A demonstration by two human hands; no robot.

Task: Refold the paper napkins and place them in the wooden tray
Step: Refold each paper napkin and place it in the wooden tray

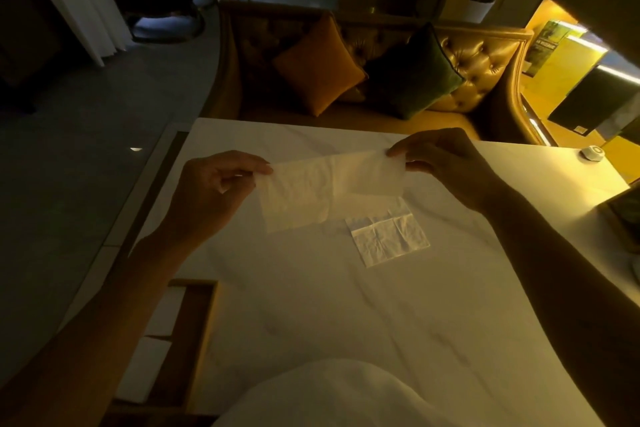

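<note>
I hold a white paper napkin (322, 189) stretched out in the air above the marble table (311, 305). My left hand (214, 191) pinches its left upper corner and my right hand (446, 166) pinches its right upper corner. The napkin's right half looks folded over, its left half hangs lower. A second napkin (389, 239), creased and lying flat, rests on the table just below and right of the held one. The wooden tray (199, 333) sits at the table's near left edge with folded white napkins (145, 367) inside it, partly hidden by my left forearm.
A tufted sofa (478, 66) with an orange cushion (318, 66) and a dark green cushion (415, 73) stands behind the table. A small round white object (591, 152) lies at the far right corner. A dark item (623, 215) sits at the right edge.
</note>
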